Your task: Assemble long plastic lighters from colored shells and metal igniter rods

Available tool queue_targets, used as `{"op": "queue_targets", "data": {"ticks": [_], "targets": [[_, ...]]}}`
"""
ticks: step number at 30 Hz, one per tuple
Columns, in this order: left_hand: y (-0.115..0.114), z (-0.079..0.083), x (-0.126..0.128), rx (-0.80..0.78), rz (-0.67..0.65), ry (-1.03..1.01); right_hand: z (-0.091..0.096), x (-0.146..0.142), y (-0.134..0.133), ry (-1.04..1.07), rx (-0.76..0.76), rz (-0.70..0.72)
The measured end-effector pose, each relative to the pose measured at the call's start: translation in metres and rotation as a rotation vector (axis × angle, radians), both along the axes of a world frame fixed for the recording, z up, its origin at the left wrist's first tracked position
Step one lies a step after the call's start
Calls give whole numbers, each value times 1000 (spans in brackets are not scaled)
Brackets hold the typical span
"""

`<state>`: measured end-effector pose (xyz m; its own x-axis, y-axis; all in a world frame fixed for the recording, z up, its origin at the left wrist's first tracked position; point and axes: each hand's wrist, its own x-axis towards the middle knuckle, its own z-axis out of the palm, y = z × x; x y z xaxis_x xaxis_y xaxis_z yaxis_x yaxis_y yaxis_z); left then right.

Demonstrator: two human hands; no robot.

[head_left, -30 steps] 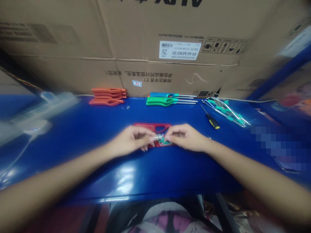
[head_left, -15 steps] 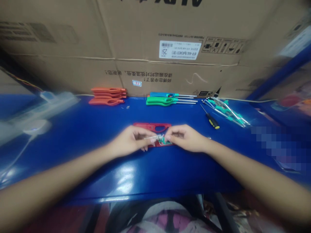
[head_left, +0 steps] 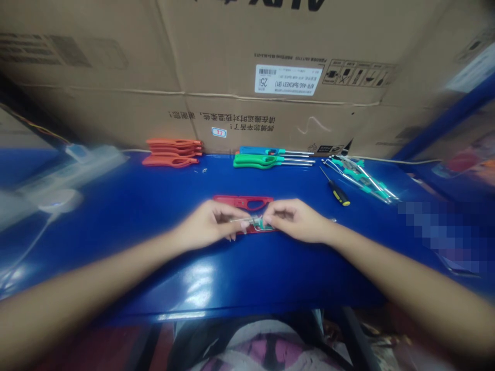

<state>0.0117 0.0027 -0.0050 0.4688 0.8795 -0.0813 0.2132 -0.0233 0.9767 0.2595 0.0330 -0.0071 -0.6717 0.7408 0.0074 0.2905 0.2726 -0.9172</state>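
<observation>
A red plastic lighter shell [head_left: 243, 202] lies open on the blue table [head_left: 154, 216] in front of me. My left hand [head_left: 211, 224] and my right hand [head_left: 296, 219] meet over its near right end, fingers pinched. Between them they hold a thin metal tube with a small teal part [head_left: 255, 222] against the shell. Both sets of fingertips are closed on that piece.
Orange lighter shells [head_left: 172, 152] are stacked at the back left; green and blue lighters [head_left: 266, 157] lie at the back middle. A black-and-yellow screwdriver [head_left: 336, 189] and a pile of teal-and-metal parts [head_left: 361, 175] sit at right. Cardboard boxes [head_left: 247, 77] wall the back. A white device [head_left: 58, 198] is left.
Almost nothing has moved. The thin metal tube shows a little more between my fingertips than a second ago; both hands stay over the red shell.
</observation>
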Motion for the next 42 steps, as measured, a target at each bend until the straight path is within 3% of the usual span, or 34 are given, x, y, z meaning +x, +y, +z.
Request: {"op": "queue_targets", "data": {"ticks": [25,37,42], "targets": [[-2,-2,3,28,3,26,0,-3,-3,23,105,-51],[1,-2,4,-35,77,15,-6,-6,2,129,-80,-187],[0,-3,5,-16,85,27,-8,-8,-1,141,-82,-208]]}}
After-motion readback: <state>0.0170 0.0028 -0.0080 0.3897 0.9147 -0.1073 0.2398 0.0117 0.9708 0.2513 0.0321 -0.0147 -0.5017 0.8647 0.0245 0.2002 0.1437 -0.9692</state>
